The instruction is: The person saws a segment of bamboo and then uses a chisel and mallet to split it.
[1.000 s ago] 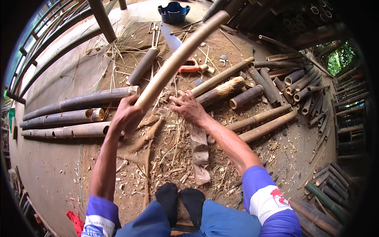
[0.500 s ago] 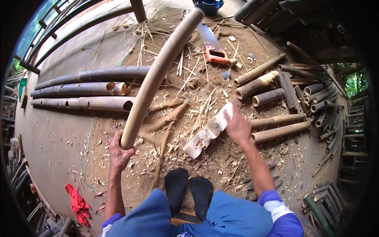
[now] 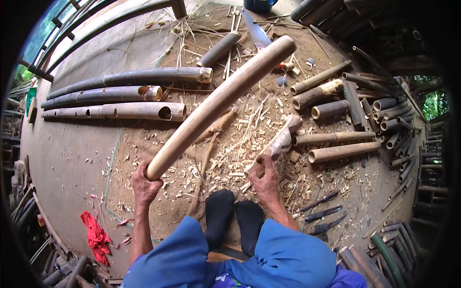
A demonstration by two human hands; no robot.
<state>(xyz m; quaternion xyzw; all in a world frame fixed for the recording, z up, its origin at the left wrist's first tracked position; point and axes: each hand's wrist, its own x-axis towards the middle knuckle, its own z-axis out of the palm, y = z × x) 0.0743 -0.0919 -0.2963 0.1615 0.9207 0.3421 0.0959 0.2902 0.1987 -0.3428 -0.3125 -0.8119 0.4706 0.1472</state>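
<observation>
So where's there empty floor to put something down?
Left: bare floor between the three long bamboo tubes and the red cloth, and another patch between those tubes and the railing. It's crowded on the right with cut bamboo pieces, and wood chips cover the middle.

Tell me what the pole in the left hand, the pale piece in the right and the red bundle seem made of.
Pole: probably bamboo or wood, smooth and matte, judging by its tan, rounded surface.
Pale piece: perhaps wood, rough-looking with an uneven outline; blur leaves this open.
Red bundle: most likely cloth, matte and soft, given its crumpled folds.
</observation>
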